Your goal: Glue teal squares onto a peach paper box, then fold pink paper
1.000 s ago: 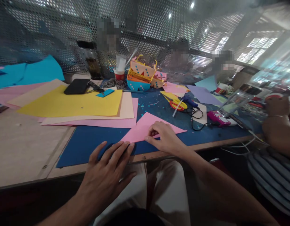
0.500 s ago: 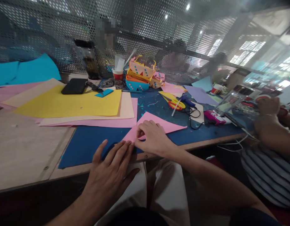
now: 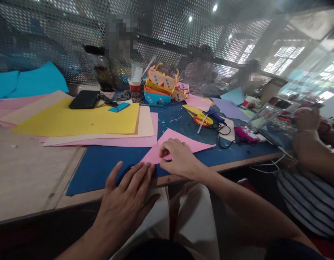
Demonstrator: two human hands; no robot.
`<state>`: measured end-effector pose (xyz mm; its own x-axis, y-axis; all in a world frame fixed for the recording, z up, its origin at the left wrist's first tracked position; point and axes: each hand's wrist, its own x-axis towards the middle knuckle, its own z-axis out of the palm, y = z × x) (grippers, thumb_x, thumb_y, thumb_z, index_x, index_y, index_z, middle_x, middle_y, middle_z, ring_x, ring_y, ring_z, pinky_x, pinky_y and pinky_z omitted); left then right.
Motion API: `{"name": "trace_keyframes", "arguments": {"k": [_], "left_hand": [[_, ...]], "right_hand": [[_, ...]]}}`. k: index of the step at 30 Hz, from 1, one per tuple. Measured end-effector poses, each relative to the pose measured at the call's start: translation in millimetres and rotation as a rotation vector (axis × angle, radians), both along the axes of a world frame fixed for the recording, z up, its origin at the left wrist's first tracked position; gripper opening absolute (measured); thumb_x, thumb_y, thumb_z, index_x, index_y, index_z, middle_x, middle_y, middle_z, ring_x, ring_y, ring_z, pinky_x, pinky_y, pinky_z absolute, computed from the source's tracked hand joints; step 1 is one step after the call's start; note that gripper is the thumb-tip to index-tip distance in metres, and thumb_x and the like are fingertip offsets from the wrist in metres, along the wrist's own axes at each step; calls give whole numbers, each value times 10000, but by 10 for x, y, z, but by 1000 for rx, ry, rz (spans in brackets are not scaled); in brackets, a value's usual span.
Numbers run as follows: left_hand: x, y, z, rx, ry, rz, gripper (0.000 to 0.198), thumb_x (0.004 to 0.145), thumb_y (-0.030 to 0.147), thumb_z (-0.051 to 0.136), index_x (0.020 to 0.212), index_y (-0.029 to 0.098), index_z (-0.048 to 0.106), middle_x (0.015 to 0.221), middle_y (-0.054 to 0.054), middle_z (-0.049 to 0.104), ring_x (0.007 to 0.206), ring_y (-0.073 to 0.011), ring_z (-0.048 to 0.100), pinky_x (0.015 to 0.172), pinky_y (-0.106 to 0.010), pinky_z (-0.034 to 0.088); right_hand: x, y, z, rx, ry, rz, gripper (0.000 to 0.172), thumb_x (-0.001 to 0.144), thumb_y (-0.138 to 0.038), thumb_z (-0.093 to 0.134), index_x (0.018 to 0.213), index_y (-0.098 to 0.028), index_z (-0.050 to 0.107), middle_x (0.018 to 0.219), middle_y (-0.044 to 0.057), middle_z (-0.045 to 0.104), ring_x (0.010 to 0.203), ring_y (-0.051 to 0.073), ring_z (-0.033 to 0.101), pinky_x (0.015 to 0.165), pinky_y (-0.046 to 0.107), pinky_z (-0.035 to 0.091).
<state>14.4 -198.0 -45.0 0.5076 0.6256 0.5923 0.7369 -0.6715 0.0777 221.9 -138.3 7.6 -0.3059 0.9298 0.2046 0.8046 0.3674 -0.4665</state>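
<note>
A folded sheet of pink paper [image 3: 196,143] lies on the blue mat [image 3: 99,168] near the table's front edge. My left hand [image 3: 129,191] is open and flat, fingers spread, its fingertips on the paper's lower left corner. Over the middle of the same sheet sits my right hand [image 3: 180,159], fingers curled in, thumb close to the near edge. Pink paper shows through the gap between thumb and bent index finger, and nothing is visible in that hand. The paper's surface beneath the right palm is hidden.
Yellow sheets [image 3: 80,119] and other coloured paper are stacked at left under a black wallet [image 3: 84,99]. Decorated paper crafts [image 3: 158,97] stand behind. Scissors [image 3: 202,120], a blue glue gun [image 3: 216,115] and its cord lie right. A co-worker's arm [image 3: 308,141] is at far right.
My right hand has slid slightly to the right along the pink paper, widening its gap from my left fingertips. The left hand stays in place.
</note>
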Motion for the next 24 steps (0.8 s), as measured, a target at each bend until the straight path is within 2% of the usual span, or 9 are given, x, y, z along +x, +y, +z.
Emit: {"name": "trace_keyframes", "arguments": {"k": [13, 24], "left_hand": [[-1, -7, -15, -20, -1, 3, 600, 1027, 485, 515, 1548, 196, 441, 1416, -149, 663, 1294, -334, 613, 1254, -634, 208], [-7, -19, 5, -35, -4, 2, 609, 1029, 482, 511, 1573, 221, 425, 1417, -141, 661, 1295, -338, 614, 1262, -631, 192]], "right_hand": [[217, 9, -1, -30, 34, 3, 146, 773, -126, 631, 879, -225, 614, 1010, 17, 695, 985, 212, 586, 899, 384, 426], [380, 12, 2, -47, 43, -5, 161, 770, -113, 638, 886, -224, 628, 1006, 23, 693, 987, 212, 603, 910, 378, 447]]}}
